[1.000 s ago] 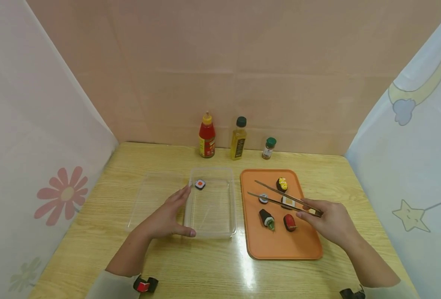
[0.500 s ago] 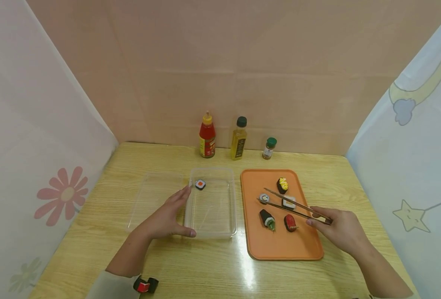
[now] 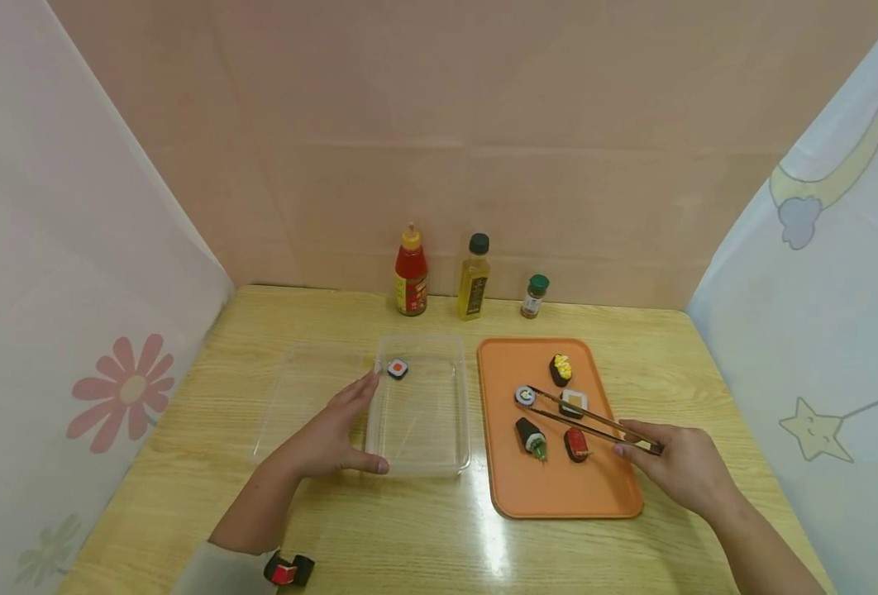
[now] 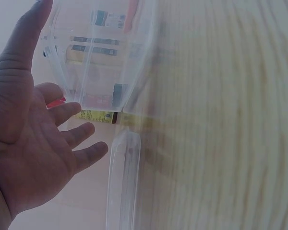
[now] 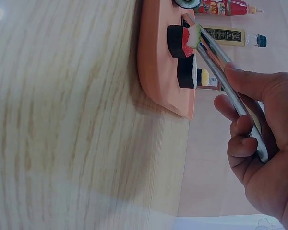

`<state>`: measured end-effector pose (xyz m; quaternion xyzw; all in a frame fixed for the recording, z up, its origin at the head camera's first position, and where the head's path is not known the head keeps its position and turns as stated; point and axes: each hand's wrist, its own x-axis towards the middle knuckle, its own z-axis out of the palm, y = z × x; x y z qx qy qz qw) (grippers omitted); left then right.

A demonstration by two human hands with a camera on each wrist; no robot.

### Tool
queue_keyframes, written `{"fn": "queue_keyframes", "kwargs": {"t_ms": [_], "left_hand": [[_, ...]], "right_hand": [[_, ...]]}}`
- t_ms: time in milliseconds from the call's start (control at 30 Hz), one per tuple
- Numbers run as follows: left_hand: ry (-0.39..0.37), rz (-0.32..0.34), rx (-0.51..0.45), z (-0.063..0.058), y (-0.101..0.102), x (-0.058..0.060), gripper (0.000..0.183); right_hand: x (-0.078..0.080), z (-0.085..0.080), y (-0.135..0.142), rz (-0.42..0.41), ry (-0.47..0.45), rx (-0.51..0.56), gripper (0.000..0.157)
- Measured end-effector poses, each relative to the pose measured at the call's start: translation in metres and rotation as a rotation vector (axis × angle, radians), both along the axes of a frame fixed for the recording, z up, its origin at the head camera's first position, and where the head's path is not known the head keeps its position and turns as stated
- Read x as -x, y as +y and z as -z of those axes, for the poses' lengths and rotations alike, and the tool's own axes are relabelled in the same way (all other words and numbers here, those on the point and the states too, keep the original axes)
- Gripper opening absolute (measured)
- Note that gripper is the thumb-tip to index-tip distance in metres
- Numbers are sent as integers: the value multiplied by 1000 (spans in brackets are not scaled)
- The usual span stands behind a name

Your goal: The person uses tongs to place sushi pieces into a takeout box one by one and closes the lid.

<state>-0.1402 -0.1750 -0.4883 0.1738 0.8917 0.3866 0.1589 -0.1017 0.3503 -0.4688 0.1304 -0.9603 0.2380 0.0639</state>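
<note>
My right hand (image 3: 680, 463) grips metal tongs (image 3: 588, 420) over the orange tray (image 3: 558, 492). The tips of the tongs are spread at the near right side of a round sushi roll (image 3: 524, 396). Around it on the tray lie a yellow-topped sushi (image 3: 560, 369), a square white-rimmed sushi (image 3: 574, 403), a red-topped sushi (image 3: 576, 445) and a dark cone-shaped hand roll (image 3: 532, 439). My left hand (image 3: 338, 430), fingers spread, rests along the left side of a clear plastic container (image 3: 420, 421). Inside that container, at its far left corner, sits a sushi roll with an orange centre (image 3: 398, 368).
A clear lid (image 3: 305, 397) lies left of the container, partly behind my left hand. Along the back of the table stand a red sauce bottle (image 3: 412, 277), an oil bottle (image 3: 474, 281) and a small green-capped spice jar (image 3: 535, 296).
My right hand has drawn the tongs back to the right and a little nearer, bringing their tips down to the round sushi roll. My left hand stays where it was.
</note>
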Motion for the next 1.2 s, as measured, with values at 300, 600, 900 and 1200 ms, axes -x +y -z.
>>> {"fn": "queue_keyframes", "kwargs": {"t_ms": [300,600,900,1200], "left_hand": [[-15,-4,-12,1,0,-1,136],[-15,4,-25,3,-2,-3,136],[-20,-3,-18,0,-1,-2,135],[-14,-1,-16,-1,0,-1,135]], "right_hand": [[-4,3,0,7,-2,-7,37],[-5,-2,-4,-41,93,4,33],[2,-15,-15,-74,145,26,31],[9,-26,-27,-78,136,40,34]]}}
